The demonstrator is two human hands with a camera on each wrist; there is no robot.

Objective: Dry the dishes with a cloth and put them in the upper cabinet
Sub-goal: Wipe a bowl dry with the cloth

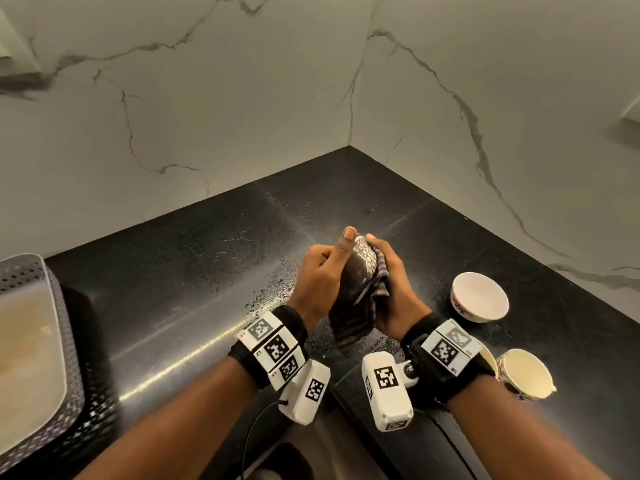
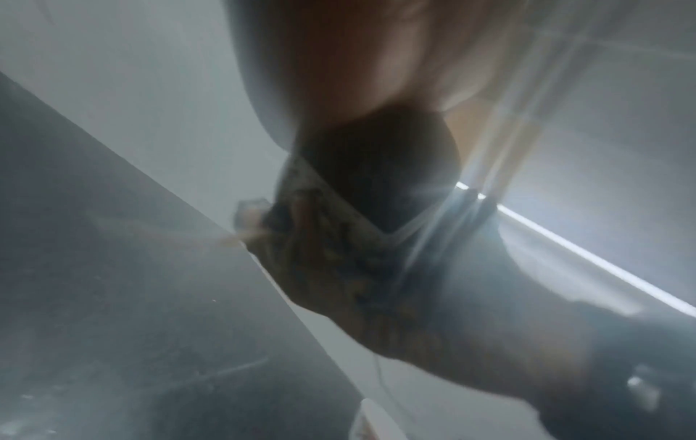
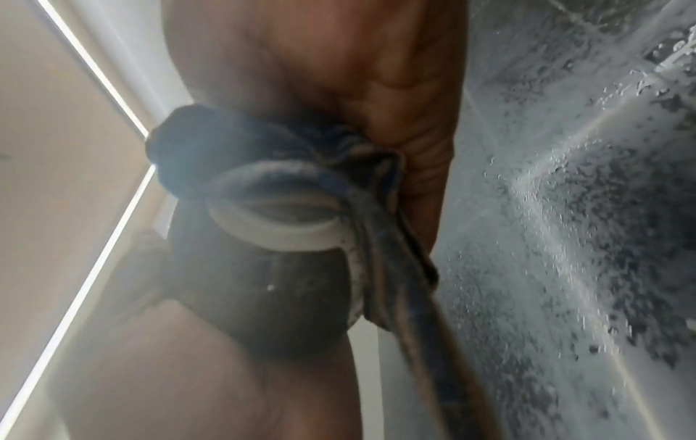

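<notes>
A dark bowl with a pale patterned rim is held on its side above the black counter, between both hands. My left hand grips it from the left, thumb up over the rim. My right hand presses a dark striped cloth against the bowl's right side, and the cloth hangs down below the hands. In the right wrist view the bowl shows its white foot ring, with the cloth bunched beside it. The left wrist view is blurred; the bowl shows dark there.
A white bowl stands on the wet black counter to the right. Nearer, a pale cup lies at the right edge. A perforated metal tray sits at the far left. Marble walls meet in a corner behind.
</notes>
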